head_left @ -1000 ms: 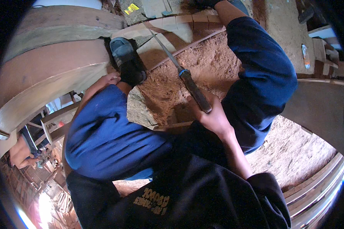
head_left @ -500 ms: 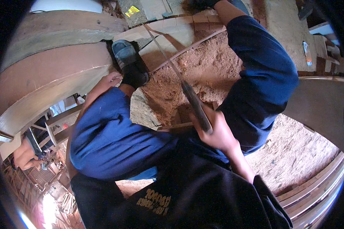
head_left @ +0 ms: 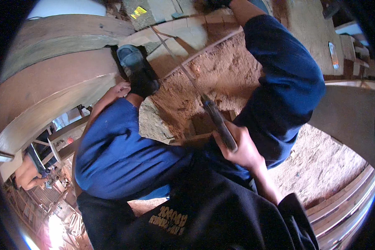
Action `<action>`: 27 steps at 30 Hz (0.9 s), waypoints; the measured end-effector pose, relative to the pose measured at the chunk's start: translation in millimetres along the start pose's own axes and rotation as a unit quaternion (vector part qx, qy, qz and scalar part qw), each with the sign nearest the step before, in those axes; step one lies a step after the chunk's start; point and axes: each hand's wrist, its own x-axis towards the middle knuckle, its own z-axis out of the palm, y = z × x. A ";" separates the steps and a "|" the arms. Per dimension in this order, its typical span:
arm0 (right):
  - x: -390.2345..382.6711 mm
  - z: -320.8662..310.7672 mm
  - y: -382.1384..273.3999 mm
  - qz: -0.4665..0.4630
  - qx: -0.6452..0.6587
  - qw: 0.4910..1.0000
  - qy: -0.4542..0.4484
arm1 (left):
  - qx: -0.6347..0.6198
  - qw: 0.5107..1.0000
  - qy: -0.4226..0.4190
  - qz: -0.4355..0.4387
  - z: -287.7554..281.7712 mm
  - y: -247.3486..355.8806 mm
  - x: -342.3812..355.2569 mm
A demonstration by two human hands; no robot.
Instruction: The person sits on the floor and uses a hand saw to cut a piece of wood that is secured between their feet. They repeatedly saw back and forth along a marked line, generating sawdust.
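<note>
My right hand (head_left: 242,151) is wrapped round the dark handle of a handsaw (head_left: 216,117). Its long thin blade, seen nearly edge-on, reaches up and left over a pale wooden plank (head_left: 196,31) that has several cross lines or cuts near its far edge. Beside my left ankle, my left hand (head_left: 121,88) has its fingers curled in; what they grip, if anything, is hidden. My left foot in a dark sandal (head_left: 130,56) rests at the plank's left end, and my other foot is at its far right end.
Sawdust (head_left: 221,71) is heaped between my legs. Large brown boards (head_left: 58,79) stand at the left, and stacked lumber (head_left: 341,208) lies at lower right. A brown panel (head_left: 346,116) is right of my knee. Another person (head_left: 27,171) bends over in the far left background.
The saw and my right hand have moved slightly down and right, toward me. My left hand and both feet keep their places, while the whole view shifts a little.
</note>
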 end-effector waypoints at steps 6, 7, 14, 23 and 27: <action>47.8 11.5 14.6 -0.053 -0.024 0.997 0.045 | 0.005 1.000 -0.018 0.015 0.9 48.7 7.3; 37.7 10.0 9.8 -0.077 -0.005 0.995 0.064 | 0.028 0.999 -0.023 0.009 -3.0 62.0 3.2; 37.9 12.7 18.1 -0.063 0.012 0.997 0.032 | 0.053 0.998 -0.003 0.012 13.6 5.8 17.4; 9.3 7.6 3.4 -0.055 0.026 0.997 0.056 | 0.018 1.000 0.005 0.021 9.7 19.6 15.0; 45.7 12.6 8.4 -0.037 -0.006 0.998 0.056 | 0.008 0.999 -0.010 0.029 10.2 16.9 30.2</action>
